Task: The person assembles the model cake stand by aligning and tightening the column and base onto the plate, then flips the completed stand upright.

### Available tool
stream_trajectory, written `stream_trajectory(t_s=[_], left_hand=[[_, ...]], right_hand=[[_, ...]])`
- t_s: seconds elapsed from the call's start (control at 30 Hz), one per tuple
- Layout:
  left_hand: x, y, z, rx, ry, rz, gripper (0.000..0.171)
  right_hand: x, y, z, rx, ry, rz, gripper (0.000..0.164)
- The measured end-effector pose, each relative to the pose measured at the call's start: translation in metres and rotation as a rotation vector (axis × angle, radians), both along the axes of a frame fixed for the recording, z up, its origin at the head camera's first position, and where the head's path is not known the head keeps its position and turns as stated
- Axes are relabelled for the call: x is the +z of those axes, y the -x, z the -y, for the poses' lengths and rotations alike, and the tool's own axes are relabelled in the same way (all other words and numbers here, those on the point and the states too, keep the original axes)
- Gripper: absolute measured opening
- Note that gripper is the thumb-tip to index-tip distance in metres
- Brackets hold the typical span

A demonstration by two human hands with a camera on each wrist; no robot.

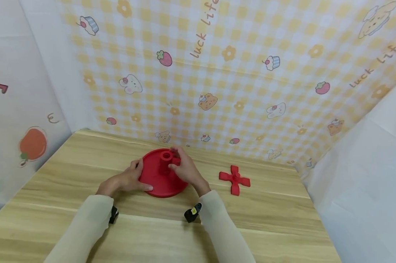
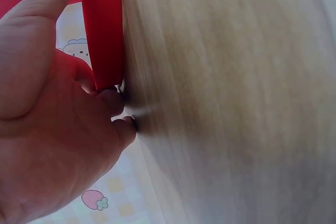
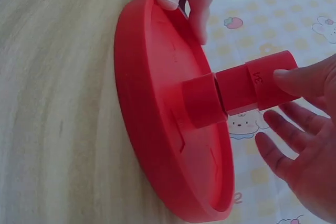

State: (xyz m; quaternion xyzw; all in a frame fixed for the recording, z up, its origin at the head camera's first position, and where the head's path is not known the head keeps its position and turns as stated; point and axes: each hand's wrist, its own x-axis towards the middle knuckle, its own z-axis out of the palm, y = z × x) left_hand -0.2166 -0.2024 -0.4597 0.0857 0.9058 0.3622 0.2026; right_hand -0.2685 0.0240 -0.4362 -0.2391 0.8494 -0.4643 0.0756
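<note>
A round red base [image 1: 158,179] with a raised rim rests on the table, a red tube [image 1: 166,157] standing at its centre. My left hand [image 1: 130,178] grips the base's left rim, thumb lying over the edge; in the left wrist view its other fingers curl by the rim's underside. On the tube's upper part, which bears small marks in the right wrist view [image 3: 262,80], is the thumb of my right hand [image 1: 188,170]. Its index finger goes behind the tube, partly hidden, while the other fingers spread below. A red four-armed cross piece [image 1: 235,180] lies to the right.
The wooden table [image 1: 145,233] ends at the back against a yellow checked cloth [image 1: 184,80] with printed cartoons. White cloth hangs along the left [image 1: 7,120] and right [image 1: 372,182] sides. Each wrist wears a black camera; the right one [image 1: 192,213] shows beside the sleeve.
</note>
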Motion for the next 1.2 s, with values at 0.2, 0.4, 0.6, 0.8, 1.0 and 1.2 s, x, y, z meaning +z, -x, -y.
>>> stream_trajectory(t_s=[0.2, 0.4, 0.6, 0.8, 1.0, 1.2], left_hand=[[0.000, 0.002, -0.002, -0.005, 0.001, 0.006, 0.125], [0.001, 0.001, -0.002, -0.003, 0.002, 0.011, 0.125], [0.001, 0.002, -0.002, -0.003, -0.004, 0.015, 0.125], [0.003, 0.001, -0.002, 0.002, 0.007, 0.009, 0.125], [0.003, 0.001, -0.001, -0.006, 0.005, 0.010, 0.123], [0.001, 0.001, 0.000, 0.002, 0.004, 0.017, 0.124]], right_hand=[[-0.003, 0.001, -0.002, 0.018, 0.038, -0.031, 0.055], [-0.001, 0.001, 0.001, 0.054, 0.009, -0.042, 0.055], [-0.003, 0.001, 0.003, 0.031, -0.005, -0.089, 0.052], [-0.004, 0.001, 0.008, -0.064, -0.032, -0.097, 0.062], [-0.006, -0.001, 0.013, -0.124, -0.046, -0.095, 0.053], [-0.009, -0.004, 0.021, -0.184, -0.060, -0.073, 0.045]])
